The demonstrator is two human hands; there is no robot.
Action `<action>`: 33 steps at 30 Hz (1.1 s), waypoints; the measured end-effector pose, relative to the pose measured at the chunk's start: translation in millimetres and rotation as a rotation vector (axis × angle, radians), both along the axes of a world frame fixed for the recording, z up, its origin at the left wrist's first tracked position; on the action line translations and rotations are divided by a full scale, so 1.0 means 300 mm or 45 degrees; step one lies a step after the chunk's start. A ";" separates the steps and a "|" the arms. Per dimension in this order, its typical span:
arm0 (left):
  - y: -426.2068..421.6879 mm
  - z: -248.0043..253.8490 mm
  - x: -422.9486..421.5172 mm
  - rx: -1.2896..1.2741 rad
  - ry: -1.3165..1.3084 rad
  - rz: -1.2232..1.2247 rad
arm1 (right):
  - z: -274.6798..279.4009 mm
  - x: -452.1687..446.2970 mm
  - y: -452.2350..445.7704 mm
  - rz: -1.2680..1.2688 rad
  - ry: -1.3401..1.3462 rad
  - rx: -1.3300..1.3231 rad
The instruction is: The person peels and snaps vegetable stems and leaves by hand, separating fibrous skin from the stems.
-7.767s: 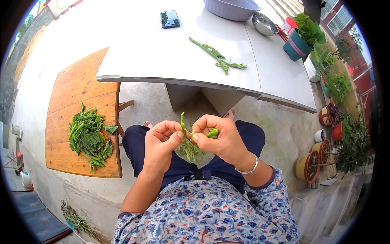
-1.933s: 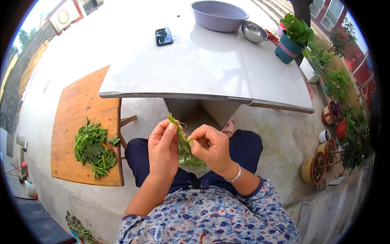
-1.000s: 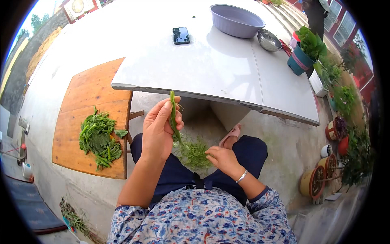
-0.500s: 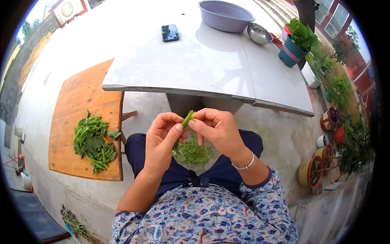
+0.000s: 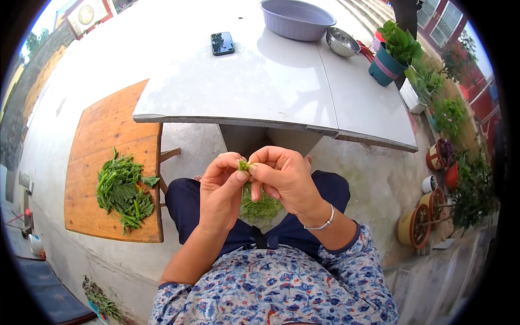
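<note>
Centrally, locate a short green stem piece (image 5: 243,165), held up over the dark trousers (image 5: 184,203) and mostly hidden by fingertips. At left hand (image 5: 218,189), note thumb and forefinger closed on the piece, with remaining fingers loosely curled. At right hand (image 5: 285,179), note the same pinch from the opposite side, with a silver bracelet (image 5: 329,218) at the wrist. Treat the piece as very light: probably crisp along the stem, soft at any leaf, perhaps damp and slightly slippery at a torn end. Expect little resistance to bending; judge as easily bruised or snapped under hard pressure. Grip lightly near one end, thumb pad against forefinger, and steady the other end with the opposite hand. Avoid squeezing along the middle.

Below the hands, find a heap of thin green shreds (image 5: 261,210), partly hidden; underlying support not clear. To the left, find a wooden table (image 5: 111,127) with a loose pile of leafy greens (image 5: 122,187), well apart from the left hand. Forward, find a white table (image 5: 238,92) with phone (image 5: 222,44), lavender basin (image 5: 298,27), metal bowl (image 5: 343,42) just beside the basin, and potted plant (image 5: 384,67) farther right.
</note>
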State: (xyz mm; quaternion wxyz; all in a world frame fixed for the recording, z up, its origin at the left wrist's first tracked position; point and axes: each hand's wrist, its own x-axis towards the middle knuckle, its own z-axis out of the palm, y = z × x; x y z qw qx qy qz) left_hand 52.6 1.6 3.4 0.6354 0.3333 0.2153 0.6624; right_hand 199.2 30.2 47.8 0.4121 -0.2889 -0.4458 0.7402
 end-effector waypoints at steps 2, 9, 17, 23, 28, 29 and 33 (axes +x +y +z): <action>0.006 -0.005 0.006 -0.071 -0.099 -0.027 | -0.012 -0.010 -0.002 -0.009 0.062 -0.052; 0.041 0.029 -0.025 -0.088 -0.314 -0.015 | -0.078 0.014 -0.027 -0.074 -0.130 -0.006; 0.078 0.034 -0.098 -0.047 -0.313 0.080 | -0.251 0.104 -0.061 -0.147 -0.747 0.302; 0.098 0.067 -0.141 0.003 -0.282 0.135 | -0.505 0.154 -0.052 -0.205 -1.214 0.705; 0.083 0.090 -0.150 -0.002 -0.188 0.177 | -0.621 0.169 -0.051 -0.037 -1.682 0.924; 0.076 0.085 -0.150 -0.007 -0.143 0.140 | -0.637 0.168 -0.044 -0.072 -1.680 1.176; 0.040 0.079 -0.100 -0.150 0.068 0.145 | -0.499 0.114 -0.003 -0.389 -1.491 1.624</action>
